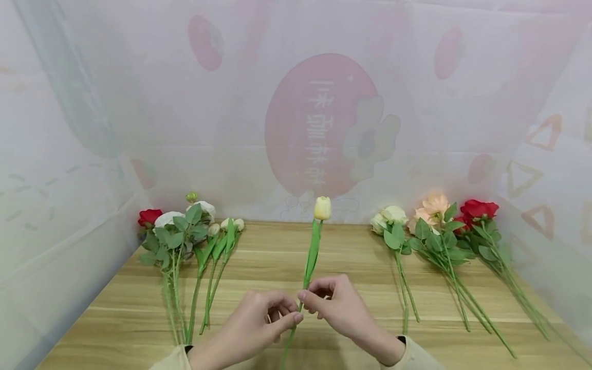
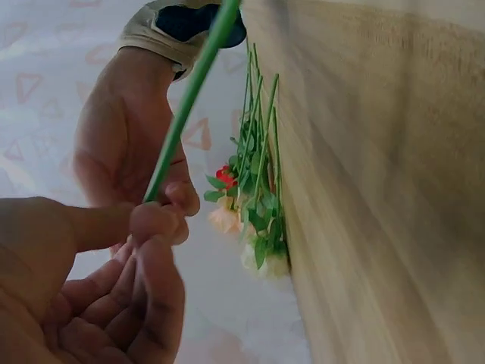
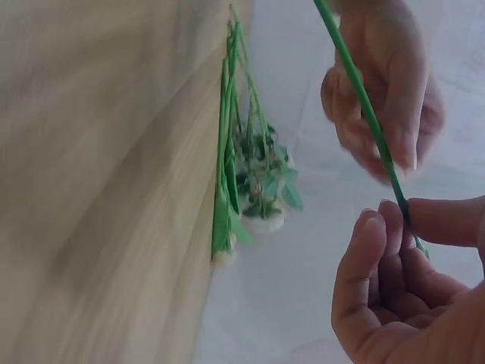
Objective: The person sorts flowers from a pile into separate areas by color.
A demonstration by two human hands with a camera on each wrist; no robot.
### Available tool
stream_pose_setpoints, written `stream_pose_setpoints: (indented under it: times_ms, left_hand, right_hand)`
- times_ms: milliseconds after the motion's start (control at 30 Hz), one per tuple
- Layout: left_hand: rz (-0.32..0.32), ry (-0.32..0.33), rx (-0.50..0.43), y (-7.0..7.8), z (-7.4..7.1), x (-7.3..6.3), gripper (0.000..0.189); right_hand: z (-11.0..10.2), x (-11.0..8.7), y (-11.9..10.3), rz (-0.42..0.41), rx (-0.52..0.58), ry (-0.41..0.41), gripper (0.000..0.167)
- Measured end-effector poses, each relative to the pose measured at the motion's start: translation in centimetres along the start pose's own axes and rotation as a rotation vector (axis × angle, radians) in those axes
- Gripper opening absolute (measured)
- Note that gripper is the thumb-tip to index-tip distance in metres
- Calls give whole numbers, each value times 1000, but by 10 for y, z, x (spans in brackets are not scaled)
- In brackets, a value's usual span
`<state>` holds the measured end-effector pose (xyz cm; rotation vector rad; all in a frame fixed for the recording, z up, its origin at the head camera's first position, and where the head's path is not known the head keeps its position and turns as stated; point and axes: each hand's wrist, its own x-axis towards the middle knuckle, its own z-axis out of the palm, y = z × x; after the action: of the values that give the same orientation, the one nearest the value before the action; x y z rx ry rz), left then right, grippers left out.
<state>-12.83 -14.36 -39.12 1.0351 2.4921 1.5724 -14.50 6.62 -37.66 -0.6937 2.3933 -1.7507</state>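
Note:
A pale yellow tulip [image 1: 322, 208] with a green stem stands nearly upright above the middle of the table, its bloom at the top. My left hand [image 1: 259, 321] pinches the lower stem between thumb and fingers; the stem's tail runs down below it. Slightly higher, my right hand [image 1: 339, 308] pinches the same stem. The left wrist view shows the green stem [image 2: 189, 98] ending at the left fingertips, with the right hand [image 2: 136, 129] behind. From the right wrist, the stem [image 3: 364, 98] passes between the right thumb and fingers, and the left hand [image 3: 394, 76] appears beyond.
On the left lie white tulips [image 1: 226, 226], white flowers [image 1: 168, 220] and a red rose [image 1: 150, 217]. Cream roses [image 1: 393, 215], peach flowers [image 1: 435, 208] and red roses [image 1: 478, 209] lie on the right. A printed cloth [image 1: 240, 128] hangs behind the wooden table [image 1: 268, 257].

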Motion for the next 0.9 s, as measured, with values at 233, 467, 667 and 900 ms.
stream_pose_setpoints:
  times_ms: [233, 467, 667, 900]
  left_hand:
    - [-89, -42, 192, -2, -16, 3, 13]
    - [-130, -50, 380, -15, -29, 5, 11]
    - [-166, -66, 449, -26, -35, 5, 13]
    - [-184, -83, 447, -28, -37, 4, 13]
  right_hand:
    - [-30, 16, 17, 102, -121, 72, 22]
    - [-69, 47, 46, 245, -317, 100, 32]
    - [-98, 65, 57, 362, -487, 70, 40]
    - [-117, 77, 66, 407, -601, 46, 36]
